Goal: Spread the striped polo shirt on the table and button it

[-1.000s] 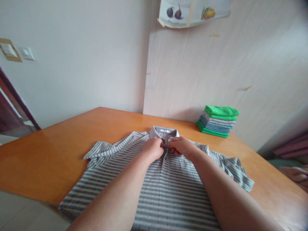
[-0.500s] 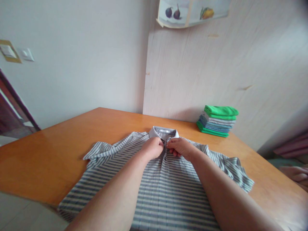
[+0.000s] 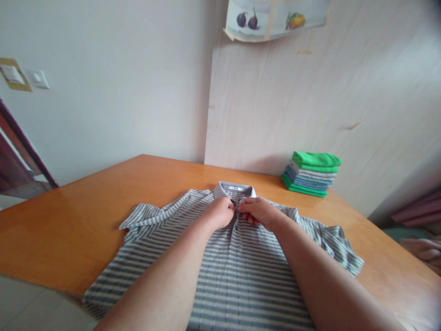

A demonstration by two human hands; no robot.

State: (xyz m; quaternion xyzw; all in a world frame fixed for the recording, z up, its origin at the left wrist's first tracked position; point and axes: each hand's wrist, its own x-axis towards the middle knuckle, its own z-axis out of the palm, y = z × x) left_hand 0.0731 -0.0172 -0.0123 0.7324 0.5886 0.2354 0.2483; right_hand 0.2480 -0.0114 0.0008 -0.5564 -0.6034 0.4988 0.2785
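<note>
A grey-and-white striped polo shirt (image 3: pixel 248 271) lies front up, its pale collar (image 3: pixel 251 191) pointing away from me and its short sleeves spread to both sides. Just below the collar, my left hand (image 3: pixel 222 211) is closed on one edge of the button placket. Opposite it, my right hand (image 3: pixel 257 211) pinches the other edge between thumb and fingers. The two hands are close together, with a narrow gap between the fingertips. Dark buttons (image 3: pixel 236 226) show on the placket below them. What exactly lies between the fingertips is too small to make out.
Beneath the shirt is an orange-brown wooden table (image 3: pixel 103 188). A stack of folded green, grey and blue clothes (image 3: pixel 310 174) stands at its back right, near the wall. A fruit picture (image 3: pixel 275 20) hangs above. Some fabric (image 3: pixel 420 207) is heaped beyond the right edge.
</note>
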